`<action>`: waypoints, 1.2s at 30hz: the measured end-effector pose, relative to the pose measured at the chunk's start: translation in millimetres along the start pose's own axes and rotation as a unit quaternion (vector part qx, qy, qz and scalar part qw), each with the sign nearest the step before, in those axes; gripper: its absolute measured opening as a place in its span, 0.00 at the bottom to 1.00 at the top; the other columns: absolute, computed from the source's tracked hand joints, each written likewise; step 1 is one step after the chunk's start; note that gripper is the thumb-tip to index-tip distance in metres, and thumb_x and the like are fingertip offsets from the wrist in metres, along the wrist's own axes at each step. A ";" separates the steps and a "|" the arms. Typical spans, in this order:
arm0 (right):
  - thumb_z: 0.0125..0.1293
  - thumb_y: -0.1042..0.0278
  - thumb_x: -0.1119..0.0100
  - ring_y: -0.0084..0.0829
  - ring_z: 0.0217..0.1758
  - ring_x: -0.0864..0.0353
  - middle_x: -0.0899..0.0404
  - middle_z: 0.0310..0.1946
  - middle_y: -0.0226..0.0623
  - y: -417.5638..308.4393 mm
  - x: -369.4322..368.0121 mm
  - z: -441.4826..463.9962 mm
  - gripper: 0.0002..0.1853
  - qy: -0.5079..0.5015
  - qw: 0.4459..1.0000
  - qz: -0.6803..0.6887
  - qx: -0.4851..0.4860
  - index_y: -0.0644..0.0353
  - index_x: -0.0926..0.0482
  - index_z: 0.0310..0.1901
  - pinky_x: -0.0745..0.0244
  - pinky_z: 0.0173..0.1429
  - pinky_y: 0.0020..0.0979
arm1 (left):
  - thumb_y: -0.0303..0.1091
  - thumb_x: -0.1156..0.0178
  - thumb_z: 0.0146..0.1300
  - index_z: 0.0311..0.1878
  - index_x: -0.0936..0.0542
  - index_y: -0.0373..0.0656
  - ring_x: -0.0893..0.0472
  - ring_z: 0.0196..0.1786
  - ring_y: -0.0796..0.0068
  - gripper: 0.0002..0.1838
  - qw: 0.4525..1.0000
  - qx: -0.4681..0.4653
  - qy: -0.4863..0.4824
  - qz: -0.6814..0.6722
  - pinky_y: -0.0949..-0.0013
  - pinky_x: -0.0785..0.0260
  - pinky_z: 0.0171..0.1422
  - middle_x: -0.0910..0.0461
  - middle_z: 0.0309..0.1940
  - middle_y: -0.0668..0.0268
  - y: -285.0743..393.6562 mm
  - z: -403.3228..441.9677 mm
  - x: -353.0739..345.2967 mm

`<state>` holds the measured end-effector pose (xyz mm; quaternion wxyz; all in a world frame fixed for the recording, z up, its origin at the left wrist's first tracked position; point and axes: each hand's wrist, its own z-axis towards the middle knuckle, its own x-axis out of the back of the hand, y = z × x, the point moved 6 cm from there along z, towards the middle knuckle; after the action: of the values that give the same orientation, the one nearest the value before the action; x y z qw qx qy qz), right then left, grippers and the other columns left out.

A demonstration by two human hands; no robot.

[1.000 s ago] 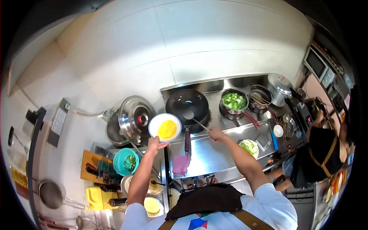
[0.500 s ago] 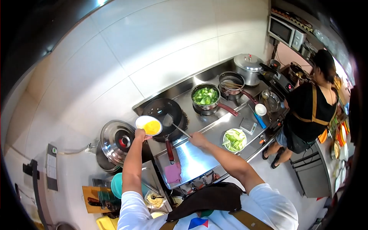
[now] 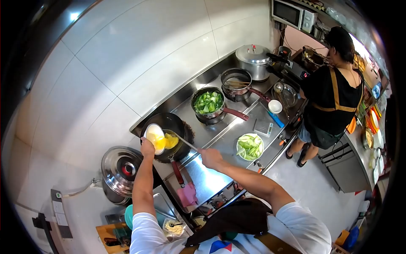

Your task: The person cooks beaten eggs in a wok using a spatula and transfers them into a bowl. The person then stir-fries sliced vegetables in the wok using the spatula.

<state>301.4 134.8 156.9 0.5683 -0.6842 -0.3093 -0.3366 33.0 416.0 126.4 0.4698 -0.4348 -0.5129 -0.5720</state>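
My left hand grips a white bowl, steeply tilted over the black wok. Beaten egg pours from its rim and spreads yellow in the wok. In my right hand is the handle of a metal spatula, which reaches into the wok beside the egg; its blade is hidden by the egg. The wok's dark red handle points toward me, with a pink cloth near its end.
Right of the wok stand a pot of chopped greens, a second pan and a pressure cooker. Nearer me is a plate of sliced green vegetables. A large lid lies left. Another person stands at right.
My left hand has tipped the bowl over the wok, and egg now runs out into it. The spatula has stayed in the wok. The whole view has shifted and turned a little.
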 end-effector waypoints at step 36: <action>0.47 0.74 0.34 0.46 0.39 0.12 0.14 0.33 0.50 -135.6 126.7 57.1 0.11 0.007 0.985 -0.082 0.150 0.62 0.13 0.34 0.18 0.42 0.41 | 0.25 0.50 0.65 0.70 0.45 0.36 0.14 0.33 0.48 0.30 0.959 -0.225 0.116 0.125 0.52 0.19 0.35 0.39 0.72 0.49 72.5 -26.0 55.2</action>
<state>272.1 218.3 329.7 0.6368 -0.5614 -0.4074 -0.3366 93.9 382.8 190.9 0.4837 -0.5203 -0.2542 -0.6563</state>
